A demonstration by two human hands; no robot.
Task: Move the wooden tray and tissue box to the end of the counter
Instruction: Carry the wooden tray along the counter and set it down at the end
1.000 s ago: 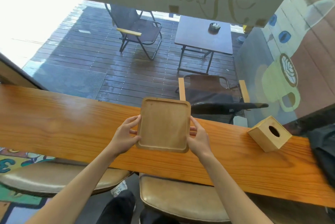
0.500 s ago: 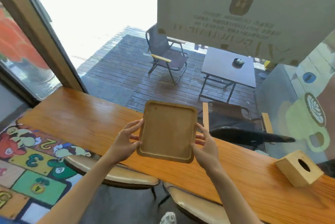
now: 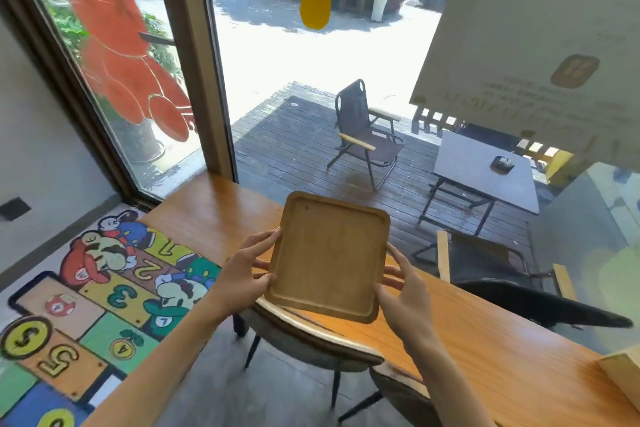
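Two hands hold your wooden tray (image 3: 327, 255) up above the tabletop (image 3: 485, 333).

Your left hand (image 3: 242, 276) pinches the tray's left edge, thumb on the rim near the close corner and fingers (image 3: 263, 240) spread up along the side and beneath. Your right hand (image 3: 403, 291) clamps the right edge in the same grip, thumb on the rim, fingers under the base. Both forearms reach forward from below. That tray tilts toward you, hollow side up, nothing lying in it, hanging over the tabletop's near edge by the window-side end. Only a corner of the tissue box (image 3: 623, 378) shows, far right of the tray, resting on the tabletop.
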